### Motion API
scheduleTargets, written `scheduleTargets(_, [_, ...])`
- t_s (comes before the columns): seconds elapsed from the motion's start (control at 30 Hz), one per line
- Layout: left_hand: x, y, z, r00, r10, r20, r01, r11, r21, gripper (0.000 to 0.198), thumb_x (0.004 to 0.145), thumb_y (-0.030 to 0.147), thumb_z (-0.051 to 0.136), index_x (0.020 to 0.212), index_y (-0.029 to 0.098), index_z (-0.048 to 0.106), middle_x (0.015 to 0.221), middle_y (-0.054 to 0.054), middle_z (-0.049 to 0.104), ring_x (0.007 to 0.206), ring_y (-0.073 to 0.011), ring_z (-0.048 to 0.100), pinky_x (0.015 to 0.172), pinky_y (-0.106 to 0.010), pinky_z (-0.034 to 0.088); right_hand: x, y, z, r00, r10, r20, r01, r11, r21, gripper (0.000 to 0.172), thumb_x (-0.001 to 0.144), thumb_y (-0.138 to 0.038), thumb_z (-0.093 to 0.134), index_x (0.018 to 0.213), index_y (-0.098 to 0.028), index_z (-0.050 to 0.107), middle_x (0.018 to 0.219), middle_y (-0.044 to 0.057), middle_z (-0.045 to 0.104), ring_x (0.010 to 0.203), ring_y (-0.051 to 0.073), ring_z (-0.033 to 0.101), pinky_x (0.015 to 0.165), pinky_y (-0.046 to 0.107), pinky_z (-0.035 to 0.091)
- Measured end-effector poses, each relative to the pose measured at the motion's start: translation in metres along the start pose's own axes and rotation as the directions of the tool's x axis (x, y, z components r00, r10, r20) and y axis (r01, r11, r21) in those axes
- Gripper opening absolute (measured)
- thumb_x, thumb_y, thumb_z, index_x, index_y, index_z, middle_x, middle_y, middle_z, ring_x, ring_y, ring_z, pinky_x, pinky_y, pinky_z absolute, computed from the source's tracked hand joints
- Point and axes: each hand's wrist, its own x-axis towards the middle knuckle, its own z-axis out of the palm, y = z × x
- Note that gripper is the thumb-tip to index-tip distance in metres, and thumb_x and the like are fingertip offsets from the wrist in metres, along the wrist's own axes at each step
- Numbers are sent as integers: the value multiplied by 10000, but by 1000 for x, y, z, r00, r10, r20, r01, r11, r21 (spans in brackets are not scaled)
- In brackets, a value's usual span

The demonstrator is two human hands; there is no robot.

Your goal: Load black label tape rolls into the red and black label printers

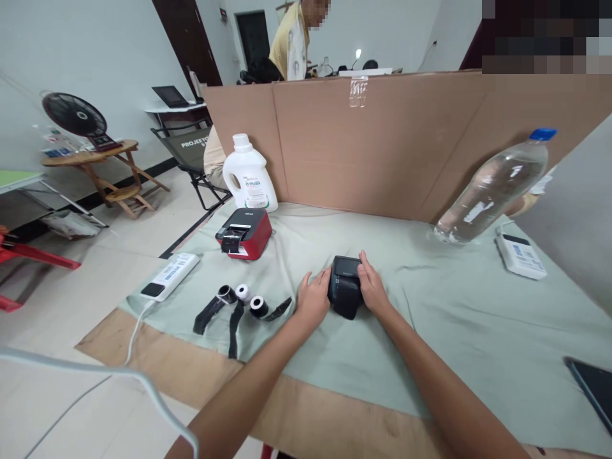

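Observation:
A small black boxy device, which looks like a portable label printer (346,292), rests on the green cloth (430,331). My left hand (313,296) grips its left side, and my right hand (373,280) grips its right side. To the left lie several small rolls, a dark roll (226,294), a white-sided roll (243,293) and a black roll (259,306), with dark strips trailing from them. Behind these sits a red and black label printer (245,233) with a dark strip at its front slot.
A white jug (251,175) and a leaning water bottle (497,185) stand before a cardboard screen (363,146). White power strips (171,276) lie at the left and right (521,255). A phone-like dark slab (593,389) is at the right edge. A person (289,41) is beyond.

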Motion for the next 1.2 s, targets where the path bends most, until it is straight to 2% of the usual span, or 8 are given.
scheduleTargets(0.27, [0,3,-2,1000,-9,-23,8,1000,-29,693,828,-11,366,1500,149,429,1523,-120,527,1416,-182,496,1267,-461,214,-2,1,-1,1000,9,-10,-8,999,39,820,975,-670,293,1581,-123,369,1513,179,518,1460,316,414,1232,532,249])
scheduleTargets(0.47, [2,-2,1,995,-39,-92,24,986,-163,674,859,-4,358,1494,200,454,1466,-90,590,1359,-166,556,1257,-462,254,1,0,-11,997,73,35,-79,977,199,699,886,-459,479,1517,-158,488,1583,110,447,1486,279,380,1259,459,231])
scheduleTargets(0.63, [4,-3,-1,990,-82,-112,45,952,-302,590,954,115,377,1536,211,389,1440,-66,612,1369,-174,546,1257,-470,259,11,1,-31,978,70,197,-137,925,354,615,752,-323,562,1352,-231,655,1431,71,619,1336,281,549,1196,460,350])
scheduleTargets(0.8, [4,-2,0,987,-98,-126,47,932,-358,492,995,331,500,1470,206,474,1442,-80,611,1385,-210,531,1255,-475,266,14,-2,-46,950,7,311,-132,915,382,548,794,-404,679,1316,-239,670,1392,96,646,1282,283,595,1143,460,408])
scheduleTargets(0.9, [5,-3,0,988,-90,-124,37,925,-379,442,988,345,530,1409,213,537,1443,-83,612,1358,-215,556,1251,-477,277,19,-3,-44,959,6,283,-102,941,324,508,819,-458,664,1272,-230,686,1317,112,687,1210,283,639,1073,455,469])
scheduleTargets(1.03, [5,-4,1,989,-89,-120,32,910,-414,437,984,348,547,1401,219,545,1427,-79,626,1357,-219,557,1242,-481,296,42,-4,-36,988,47,148,-66,990,122,435,845,-491,574,1104,-185,744,1068,100,755,1032,269,681,944,412,518])
scheduleTargets(1.1, [5,-4,0,989,-88,-120,30,906,-423,436,982,348,552,1402,228,547,1424,-75,629,1358,-219,556,1240,-477,301,58,-7,-35,982,150,114,-145,988,-56,441,869,-512,514,940,-151,758,865,91,746,858,259,682,825,381,525])
scheduleTargets(1.2, [5,-4,0,989,-93,-115,33,900,-435,434,981,349,555,1399,230,550,1424,-74,630,1355,-219,558,1238,-471,304,72,-15,-40,939,313,145,-256,914,-315,495,898,-531,473,714,-144,720,622,69,655,656,227,624,679,330,471])
